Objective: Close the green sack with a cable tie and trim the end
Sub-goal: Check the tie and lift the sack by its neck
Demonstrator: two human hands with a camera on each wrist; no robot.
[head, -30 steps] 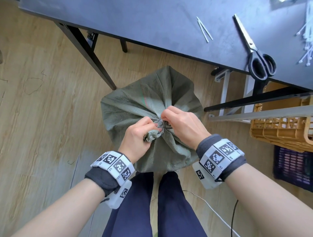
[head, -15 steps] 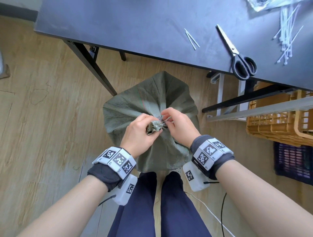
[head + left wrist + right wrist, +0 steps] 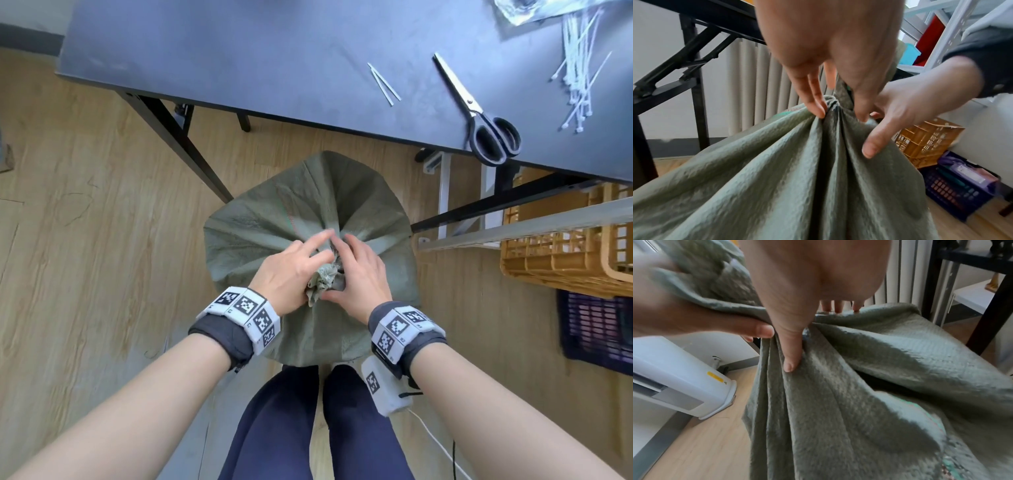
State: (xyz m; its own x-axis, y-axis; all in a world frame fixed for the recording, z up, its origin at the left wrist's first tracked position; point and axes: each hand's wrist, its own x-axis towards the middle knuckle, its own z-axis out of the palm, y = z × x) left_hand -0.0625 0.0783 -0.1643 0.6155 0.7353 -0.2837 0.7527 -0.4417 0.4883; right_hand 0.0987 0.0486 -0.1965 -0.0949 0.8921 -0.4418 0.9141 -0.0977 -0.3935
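The green sack [image 3: 274,222] stands on the floor in front of my legs, its mouth gathered into a bunched neck [image 3: 325,277]. My left hand [image 3: 294,267] holds that neck between thumb and fingers [image 3: 816,107]; the bunched top lies over the left thumb [image 3: 760,331]. My right hand [image 3: 356,270] lies against the neck's right side, fingers straight, and its thumb [image 3: 791,360] presses flat on the folds. No cable tie shows at the neck; the hands hide it. Scissors [image 3: 479,113] and loose white cable ties [image 3: 579,68] lie on the table.
The dark table [image 3: 274,51] stands beyond the sack, one black leg [image 3: 185,150] to its left. Two short white strips [image 3: 383,82] lie on the table. An orange crate [image 3: 555,253] and a purple crate [image 3: 599,329] sit on the right. A white appliance [image 3: 674,378] stands nearby.
Both hands had curled fingertips pinching at the neck; now the fingers are straightened and laid around it. The view has tilted up, showing more of the table.
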